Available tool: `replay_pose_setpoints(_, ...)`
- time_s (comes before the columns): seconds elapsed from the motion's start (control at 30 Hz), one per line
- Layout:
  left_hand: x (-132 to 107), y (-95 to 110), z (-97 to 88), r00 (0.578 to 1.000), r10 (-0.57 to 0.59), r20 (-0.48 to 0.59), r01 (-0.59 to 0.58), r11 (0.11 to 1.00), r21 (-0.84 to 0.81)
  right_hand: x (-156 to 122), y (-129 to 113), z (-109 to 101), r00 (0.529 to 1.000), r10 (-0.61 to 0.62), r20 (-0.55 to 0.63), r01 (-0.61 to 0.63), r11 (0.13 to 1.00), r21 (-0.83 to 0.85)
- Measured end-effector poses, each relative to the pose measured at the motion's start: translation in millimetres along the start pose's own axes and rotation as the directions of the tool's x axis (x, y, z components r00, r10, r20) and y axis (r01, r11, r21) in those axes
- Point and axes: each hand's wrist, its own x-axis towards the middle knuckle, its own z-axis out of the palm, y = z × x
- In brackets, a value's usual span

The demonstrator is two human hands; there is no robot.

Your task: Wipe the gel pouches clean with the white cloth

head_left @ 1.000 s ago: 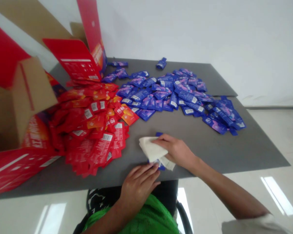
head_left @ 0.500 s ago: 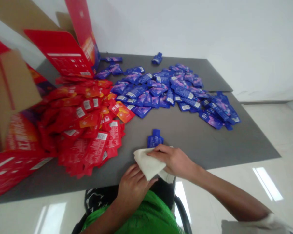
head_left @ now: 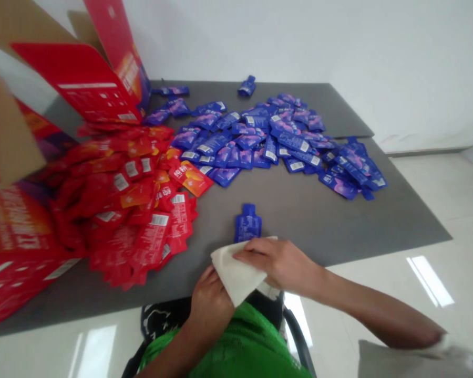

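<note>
Cloth (head_left: 232,275), cream and loosely folded, is what I have between my hands at the near edge of the counter (head_left: 350,220). My right hand (head_left: 284,265) lies over it, the fingers (head_left: 254,254) stretched nearly flat across the top, though I cannot tell whether my thumb pinches from beneath. My left hand (head_left: 208,299) sits under the near fold, its fingers mostly hidden by the cloth, so I cannot say how they are closed. Just beyond, a blue spouted pouch (head_left: 247,226) lies alone on the grey surface, spout pointing far, its lower edge about at the cloth. The step in hand looks like working this cloth beside that single pouch; taking up the pouch would call for freeing one hand first. To my left, red pouches (head_left: 126,210) heap against an opened cardboard box (head_left: 79,84) with red flaps. Farther off and to the right, more blue pouches (head_left: 276,142) spread across the counter. My green mesh top (head_left: 240,346) shows below.
</note>
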Motion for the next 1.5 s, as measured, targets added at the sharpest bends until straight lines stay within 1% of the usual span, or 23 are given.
replay_pose_setpoints(0.07, 1, 0, -0.5, 1.0, 0.009, 0.017, -0.009, 1.0, 0.0, 2, 4, 7, 0.999, 0.032, 0.008, -0.033, 0.999, 0.03)
replay_pose_setpoints(0.13, 3, 0, -1.3, 0.998, 0.04, 0.056, -0.04, 0.999, -0.002, 16, 22, 3, 0.993, 0.114, -0.029, -0.113, 0.993, 0.026)
replay_pose_setpoints(0.23, 7, 1, -3.3, 0.994, 0.077, 0.075, -0.077, 0.997, -0.013, 43, 56, -16, 0.966, 0.237, -0.105, -0.246, 0.966, -0.086)
replay_pose_setpoints(0.3, 9, 2, -7.0, 0.994, 0.077, 0.079, -0.075, 0.997, -0.027, 50, 70, -29, 0.951, 0.267, -0.156, -0.289, 0.948, -0.137)
replay_pose_setpoints(0.33, 10, 2, -9.9, 0.994, 0.074, 0.086, -0.07, 0.997, -0.043, 48, 74, -35, 0.944, 0.266, -0.195, -0.294, 0.946, -0.137)
replay_pose_setpoints(0.4, 17, 2, -17.4, 0.992, 0.056, 0.109, -0.046, 0.995, -0.093, 34, 74, -41, 0.92, 0.239, -0.31, -0.277, 0.957, -0.085)
replay_pose_setpoints(0.43, 22, 2, -21.3, 0.992, 0.038, 0.119, -0.024, 0.993, -0.116, 23, 72, -41, 0.897, 0.226, -0.38, -0.261, 0.964, -0.044)
replay_pose_setpoints(0.5, 37, -1, -27.0, 0.993, -0.011, 0.114, 0.025, 0.993, -0.118, -2, 66, -38, 0.836, 0.223, -0.5, -0.237, 0.971, 0.036)
replay_pose_setpoints(0.57, 56, -5, -26.9, 0.994, -0.068, 0.085, 0.072, 0.996, -0.048, -28, 60, -30, 0.774, 0.259, -0.577, -0.244, 0.964, 0.105)
replay_pose_setpoints(0.67, 84, -12, -14.7, 0.991, -0.115, 0.075, 0.105, 0.987, 0.123, -56, 57, -14, 0.695, 0.326, -0.64, -0.265, 0.945, 0.194)
replay_pose_setpoints(0.77, 103, -18, 2.9, 0.985, -0.142, 0.099, 0.112, 0.959, 0.26, -70, 57, -3, 0.653, 0.354, -0.67, -0.253, 0.935, 0.248)
replay_pose_setpoints(0.87, 114, -22, 16.0, 0.972, -0.196, 0.13, 0.148, 0.94, 0.308, -72, 57, 0, 0.649, 0.359, -0.671, -0.223, 0.933, 0.284)
replay_pose_setpoints(0.93, 118, -25, 20.6, 0.962, -0.224, 0.159, 0.174, 0.944, 0.28, -71, 57, -2, 0.659, 0.355, -0.664, -0.195, 0.932, 0.304)
replay_pose_setpoints(1.03, 122, -34, 22.0, 0.937, -0.276, 0.212, 0.246, 0.956, 0.159, -70, 58, -3, 0.661, 0.352, -0.663, -0.163, 0.93, 0.331)
replay_pose_setpoints(1.13, 128, -45, 18.4, 0.877, -0.356, 0.322, 0.377, 0.926, -0.005, -72, 59, -2, 0.658, 0.364, -0.659, -0.151, 0.921, 0.359)
replay_pose_setpoints(1.2, 132, -50, 14.3, 0.844, -0.368, 0.391, 0.427, 0.901, -0.074, -73, 61, 0, 0.658, 0.367, -0.657, -0.143, 0.918, 0.369)
replay_pose_setpoints(1.27, 137, -52, 10.1, 0.83, -0.34, 0.442, 0.427, 0.897, -0.113, -74, 62, 1, 0.661, 0.358, -0.659, -0.126, 0.919, 0.373)
replay_pose_setpoints(1.33, 141, -48, 6.2, 0.825, -0.297, 0.481, 0.408, 0.902, -0.142, -75, 63, 2, 0.662, 0.353, -0.661, -0.111, 0.918, 0.38)
replay_pose_setpoints(1.4, 145, -40, 1.6, 0.828, -0.267, 0.493, 0.389, 0.907, -0.162, -75, 64, 3, 0.663, 0.36, -0.656, -0.108, 0.913, 0.392)
replay_pose_setpoints(1.43, 145, -35, -1.4, 0.842, -0.261, 0.472, 0.378, 0.91, -0.171, -76, 65, 3, 0.663, 0.366, -0.653, -0.11, 0.911, 0.398)
replay_pose_setpoints(1.47, 145, -29, -5.2, 0.869, -0.254, 0.426, 0.36, 0.913, -0.191, -76, 66, 4, 0.662, 0.371, -0.651, -0.112, 0.908, 0.404)
replay_pose_setpoints(1.5, 144, -24, -9.8, 0.903, -0.24, 0.356, 0.331, 0.917, -0.222, -77, 66, 4, 0.662, 0.377, -0.647, -0.115, 0.905, 0.41)
